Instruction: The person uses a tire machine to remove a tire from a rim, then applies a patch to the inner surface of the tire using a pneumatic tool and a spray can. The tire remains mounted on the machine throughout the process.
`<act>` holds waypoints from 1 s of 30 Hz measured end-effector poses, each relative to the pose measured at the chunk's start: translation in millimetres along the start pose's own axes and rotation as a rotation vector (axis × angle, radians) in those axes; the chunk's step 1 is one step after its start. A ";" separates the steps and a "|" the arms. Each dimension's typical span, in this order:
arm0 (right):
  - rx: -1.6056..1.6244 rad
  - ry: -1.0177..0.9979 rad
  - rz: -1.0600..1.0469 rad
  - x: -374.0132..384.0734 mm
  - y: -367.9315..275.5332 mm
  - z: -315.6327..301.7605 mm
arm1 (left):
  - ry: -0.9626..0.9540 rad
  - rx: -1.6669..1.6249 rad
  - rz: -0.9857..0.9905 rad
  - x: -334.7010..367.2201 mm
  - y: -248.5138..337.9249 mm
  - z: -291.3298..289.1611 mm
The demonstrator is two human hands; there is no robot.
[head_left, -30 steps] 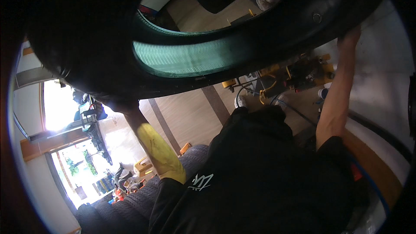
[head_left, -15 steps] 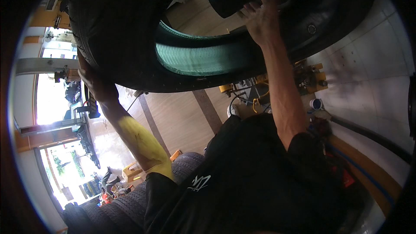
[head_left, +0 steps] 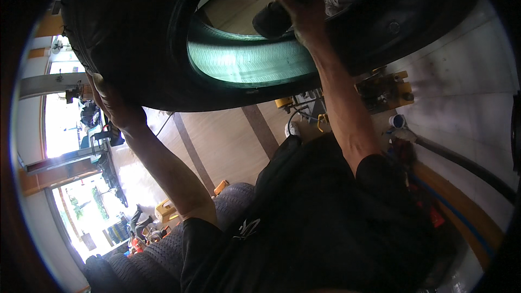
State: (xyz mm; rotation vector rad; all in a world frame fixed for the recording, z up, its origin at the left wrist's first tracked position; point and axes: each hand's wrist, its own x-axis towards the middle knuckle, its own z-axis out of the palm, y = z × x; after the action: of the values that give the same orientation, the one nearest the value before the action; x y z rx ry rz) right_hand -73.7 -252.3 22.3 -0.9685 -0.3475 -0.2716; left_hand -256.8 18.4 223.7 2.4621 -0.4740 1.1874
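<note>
A large black tire (head_left: 135,49) fills the upper part of the head view, raised and tilted. Its ribbed inner lining (head_left: 249,62) glows pale green under strong light. My left hand (head_left: 119,106) grips the tire's outer edge at the left, fingers along the tread and partly hidden. Through the tire's opening reaches my right hand (head_left: 306,16), closed around a dark lamp (head_left: 271,20) with a rounded head. The lamp's head points down and left toward the lit lining. Shadow hides part of the right fingers and the far side of the tire.
Several tires (head_left: 163,249) stand in a row at the lower left, near a yellow container (head_left: 165,210). Yellow equipment (head_left: 388,92) with cables sits beyond my right forearm. A white cup (head_left: 397,121) and a black hose (head_left: 467,168) lie along the right wall.
My right hand has moved left with the lamp, and its fingers now wrap around it. The lit patch on the lining is brighter. The tire has shifted slightly left; my left hand stays on it.
</note>
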 end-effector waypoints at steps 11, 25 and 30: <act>-0.338 -0.035 0.017 -33.3 29.0 -11.7 | -0.040 0.385 0.219 -9.7 -1.6 -11.4; 0.371 0.230 0.312 -60.9 -6.9 -12.2 | 0.008 0.298 0.066 4.6 3.2 -7.2; -0.630 -0.138 0.665 -108.1 117.9 -66.8 | 0.048 0.394 0.180 -3.0 -8.0 -12.7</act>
State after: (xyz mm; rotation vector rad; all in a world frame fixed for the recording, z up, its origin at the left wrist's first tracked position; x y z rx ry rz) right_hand -116.9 -237.1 -145.0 -1.6659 -0.0409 0.3193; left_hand -263.5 31.7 227.2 2.7550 -0.4958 1.5354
